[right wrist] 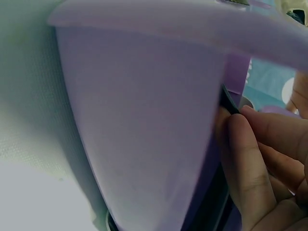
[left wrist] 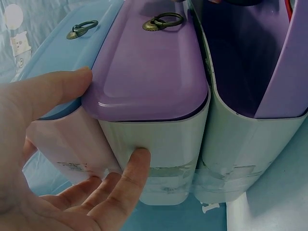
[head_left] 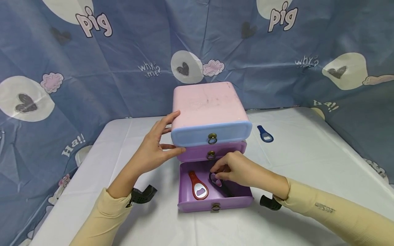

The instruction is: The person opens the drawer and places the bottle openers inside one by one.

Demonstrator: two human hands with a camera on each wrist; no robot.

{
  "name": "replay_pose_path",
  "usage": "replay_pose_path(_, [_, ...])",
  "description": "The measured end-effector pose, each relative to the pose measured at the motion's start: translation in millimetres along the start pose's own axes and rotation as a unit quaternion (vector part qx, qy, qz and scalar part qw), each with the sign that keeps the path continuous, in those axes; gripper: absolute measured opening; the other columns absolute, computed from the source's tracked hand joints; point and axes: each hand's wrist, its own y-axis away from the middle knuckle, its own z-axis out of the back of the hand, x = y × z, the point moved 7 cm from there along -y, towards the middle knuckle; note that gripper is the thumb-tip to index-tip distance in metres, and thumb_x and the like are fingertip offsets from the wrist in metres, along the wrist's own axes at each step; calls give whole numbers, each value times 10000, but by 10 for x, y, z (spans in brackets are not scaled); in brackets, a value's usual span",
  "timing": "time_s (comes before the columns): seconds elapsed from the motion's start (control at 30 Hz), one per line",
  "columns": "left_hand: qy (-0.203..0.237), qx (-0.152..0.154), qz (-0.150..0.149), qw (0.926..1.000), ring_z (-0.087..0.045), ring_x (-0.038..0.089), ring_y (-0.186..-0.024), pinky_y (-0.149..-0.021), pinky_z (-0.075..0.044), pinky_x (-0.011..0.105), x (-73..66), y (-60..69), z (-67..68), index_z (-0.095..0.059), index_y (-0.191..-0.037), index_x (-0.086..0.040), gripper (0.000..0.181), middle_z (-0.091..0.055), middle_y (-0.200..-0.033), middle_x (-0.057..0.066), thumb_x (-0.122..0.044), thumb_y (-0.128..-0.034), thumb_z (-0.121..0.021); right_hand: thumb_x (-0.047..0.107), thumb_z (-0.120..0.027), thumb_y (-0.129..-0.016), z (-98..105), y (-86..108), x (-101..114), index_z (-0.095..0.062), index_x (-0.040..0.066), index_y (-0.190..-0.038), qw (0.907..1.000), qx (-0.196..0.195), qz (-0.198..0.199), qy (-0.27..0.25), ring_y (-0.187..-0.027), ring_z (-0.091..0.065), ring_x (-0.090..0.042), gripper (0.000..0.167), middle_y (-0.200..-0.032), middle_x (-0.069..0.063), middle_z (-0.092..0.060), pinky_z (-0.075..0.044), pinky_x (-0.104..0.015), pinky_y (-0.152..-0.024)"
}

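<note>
A stacked drawer unit (head_left: 206,102) has a pink top, a blue upper drawer front and a purple middle drawer front. Its purple bottom drawer (head_left: 197,206) is pulled out. In it lies a red bottle opener (head_left: 200,191). My right hand (head_left: 235,167) reaches into that drawer and pinches the edge of a black bottle opener (head_left: 226,190), partly hidden by the fingers. My left hand (head_left: 154,150) rests against the unit's left side, fingers extended. In the left wrist view its thumb (left wrist: 79,79) touches the seam between the blue and purple drawer fronts.
A blue bottle opener (head_left: 265,134) lies on the white tabletop (head_left: 295,153), right of the unit. Brass ring pulls (head_left: 212,138) hang on the drawer fronts. Behind the table hangs a blue patterned cloth (head_left: 132,41).
</note>
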Motion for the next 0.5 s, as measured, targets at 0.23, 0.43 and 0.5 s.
replay_pose_path(0.23, [6,8,18,10000,-484,388,-1496,-902,-676,416,-1,0,4,-323,-1648,-506,1114,-330,-1703,42,-19,-839,-914,37,-809,-946,-53,-47,8,-840,32,-1047,9998,39,86,193,-726,-660,53,106,-937,1,-828,-565,-145,-646])
replay_pose_path(0.43, [-4,4,0,10000,-475,386,-1501,-896,-677,406,-4,-3,3,-328,-1642,-510,1115,-339,-1699,25,-19,-834,-918,10,-805,-938,-70,-60,11,-839,23,-1050,9993,-6,100,370,-768,-704,18,118,-952,-19,-832,-575,-141,-675])
replay_pose_path(0.5, [2,21,2,10000,-472,387,-1503,-897,-676,405,1,1,-3,-328,-1643,-507,1113,-337,-1702,18,-17,-835,-916,10,-813,-930,-86,-53,4,-837,15,-1069,9992,82,31,395,-781,-711,10,141,-961,-28,-833,-578,-142,-685])
